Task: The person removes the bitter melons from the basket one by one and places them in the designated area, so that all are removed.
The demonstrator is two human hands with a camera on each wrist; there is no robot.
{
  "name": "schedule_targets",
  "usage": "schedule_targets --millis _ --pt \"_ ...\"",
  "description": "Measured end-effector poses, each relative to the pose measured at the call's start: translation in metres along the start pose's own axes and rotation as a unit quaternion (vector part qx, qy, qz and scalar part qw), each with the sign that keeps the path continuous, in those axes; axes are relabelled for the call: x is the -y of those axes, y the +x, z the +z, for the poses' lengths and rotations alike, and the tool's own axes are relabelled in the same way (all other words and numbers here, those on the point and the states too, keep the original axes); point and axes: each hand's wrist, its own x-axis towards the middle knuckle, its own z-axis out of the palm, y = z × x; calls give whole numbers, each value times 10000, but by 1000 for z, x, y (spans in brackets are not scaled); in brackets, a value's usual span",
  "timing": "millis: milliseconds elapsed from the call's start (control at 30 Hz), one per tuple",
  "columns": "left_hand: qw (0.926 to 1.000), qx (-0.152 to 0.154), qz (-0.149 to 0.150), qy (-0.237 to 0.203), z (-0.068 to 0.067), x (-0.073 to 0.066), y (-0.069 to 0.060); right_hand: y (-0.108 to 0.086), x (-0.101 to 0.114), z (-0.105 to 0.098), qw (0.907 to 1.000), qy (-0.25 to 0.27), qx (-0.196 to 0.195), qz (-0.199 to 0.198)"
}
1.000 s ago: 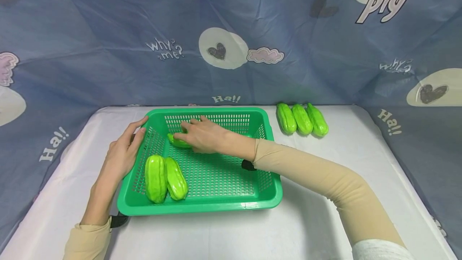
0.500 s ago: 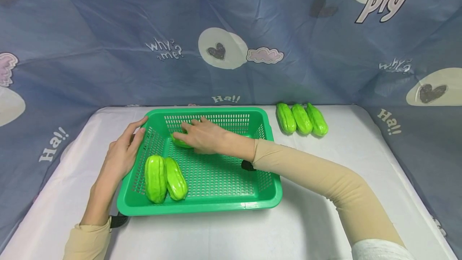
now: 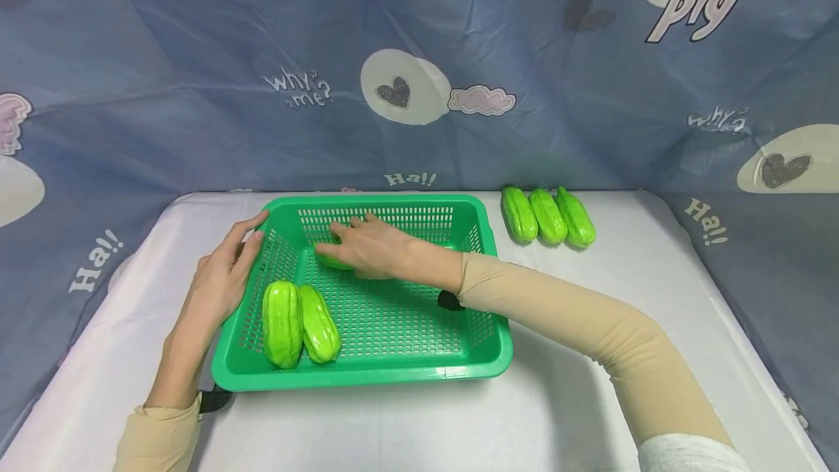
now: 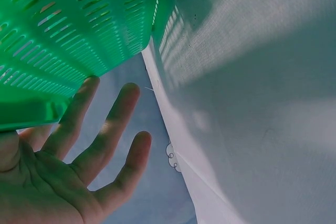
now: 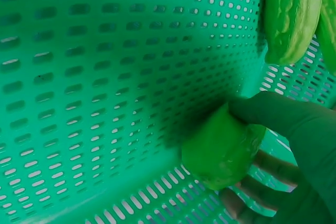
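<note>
My right hand (image 3: pixel 373 248) grips a ridged green vegetable (image 3: pixel 334 263) inside the green basket (image 3: pixel 360 379), near its back left. The right wrist view shows the thumb on one side of this vegetable (image 5: pixel 220 150) and fingers on the other, over the perforated floor. My left hand (image 3: pixel 219 279) rests at the basket's left rim. Its fingers look spread and fairly straight in the left wrist view, with one fingertip (image 4: pixel 92 81) by the wall. Two more vegetables, one (image 3: pixel 283 325) beside the other (image 3: pixel 320 324), lie at the basket's front left.
Three similar vegetables (image 3: pixel 549 217) lie side by side on the white cloth (image 3: pixel 590 312), behind and right of the basket. A blue printed curtain (image 3: pixel 419 20) hangs behind and at both sides. My right forearm crosses the basket's right rim.
Inside the basket, the held vegetable has shifted slightly to the right, so less of its left end shows. Both hands stay nearly where they were.
</note>
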Motion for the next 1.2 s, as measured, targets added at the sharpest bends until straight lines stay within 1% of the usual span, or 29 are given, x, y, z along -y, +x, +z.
schedule_targets --millis 167,433,633,867,1067,1200 --pt "9999 -56 59 59 0 -1 0 -1 -1 -2 10000 73 29 33" --pt "9999 -47 47 82 -1 -1 -1 -6 -3 -8 9999 77 -92 33" --pt "9999 -40 80 70 0 0 -2 -13 -5 -15 9998 50 -202 72" --pt "10000 34 36 72 1 2 1 -27 -11 -27 9994 56 -298 154" --pt "10000 29 19 59 0 1 1 -41 -20 -35 9986 187 -361 342" --pt "10000 23 63 53 -1 0 1 -53 -27 -38 9974 296 -511 413"
